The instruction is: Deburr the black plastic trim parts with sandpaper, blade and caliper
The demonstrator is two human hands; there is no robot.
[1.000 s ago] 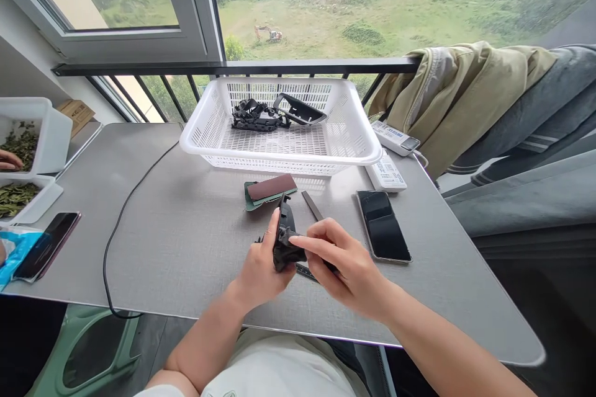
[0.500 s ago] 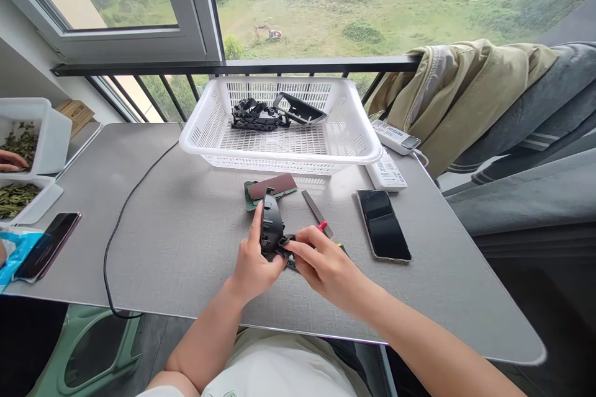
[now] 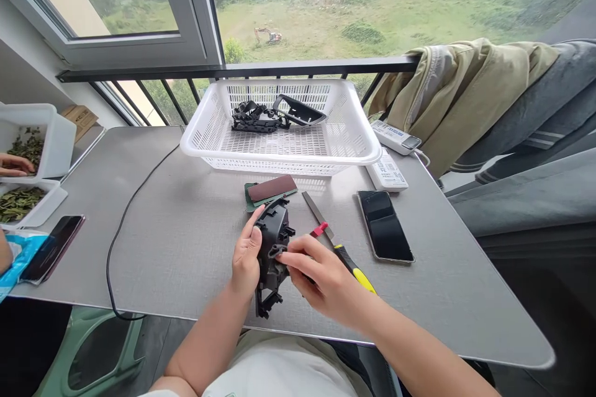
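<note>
My left hand (image 3: 246, 260) grips a black plastic part (image 3: 274, 226) with clips and tabs along its edges, tilted above the near side of the table. My right hand (image 3: 321, 267) is closed, with its fingertips pinched on a small dark grey piece (image 3: 278, 252) against the part's face. Whether that piece is loose or belongs to the part, I cannot tell. Just beyond my right hand lies a flat file (image 3: 317, 214) with a black and yellow handle (image 3: 358, 273). A red object (image 3: 319, 229) touches or overlaps its blade.
Sandpaper sheets (image 3: 272, 187) lie before a white basket (image 3: 284, 164) holding black plastic parts (image 3: 261, 118). A phone (image 3: 384, 226) and white boxes (image 3: 388, 170) sit right. At left are a black cable (image 3: 112, 248), another phone (image 3: 53, 248), leaf-filled tubs (image 3: 60, 142) and another person's hand (image 3: 16, 164).
My left hand has turned the black part so its clipped side shows, and it now reaches lower. My right hand stays at it, uncovering the red object and the file's handle.
</note>
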